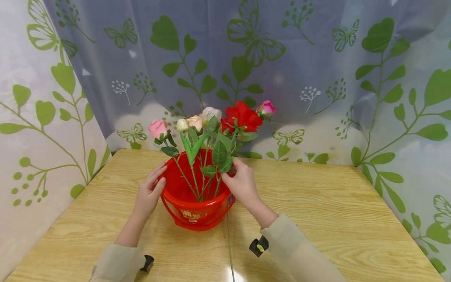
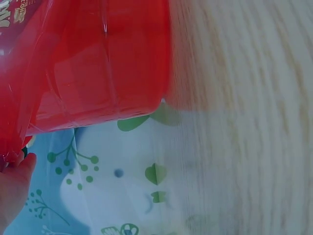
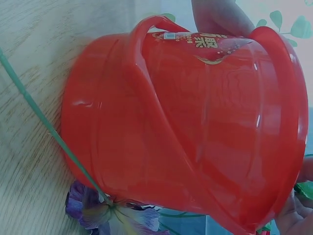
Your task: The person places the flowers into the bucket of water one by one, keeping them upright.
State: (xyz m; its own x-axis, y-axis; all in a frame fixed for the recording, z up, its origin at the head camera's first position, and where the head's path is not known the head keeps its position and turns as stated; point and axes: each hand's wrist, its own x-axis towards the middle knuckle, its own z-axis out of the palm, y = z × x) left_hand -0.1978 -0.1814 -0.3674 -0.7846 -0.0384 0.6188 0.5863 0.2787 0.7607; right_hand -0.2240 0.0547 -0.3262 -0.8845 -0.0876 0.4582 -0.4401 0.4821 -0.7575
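A red bucket (image 1: 197, 213) with a lowered handle stands on the table, holding several artificial flowers: a pink rose (image 1: 158, 128), a white tulip (image 1: 182, 125), pale roses, red flowers (image 1: 244, 116) and a magenta bud (image 1: 266, 108). My left hand (image 1: 149, 192) lies along the bucket's left side, its fairly straight fingers touching near the rim. On the right, my right hand (image 1: 244, 184) grips the rim between thumb and fingers, close to the green leaves (image 1: 219, 152). Leaves partly hide its fingertips. In the right wrist view, a purple flower (image 3: 115, 213) lies beside the bucket.
The purple flower's thin green stem (image 1: 230, 250) runs along the wooden table (image 1: 317, 219) toward the front edge. A patterned curtain (image 1: 310, 78) hangs close behind the table, with similar cloth at both sides.
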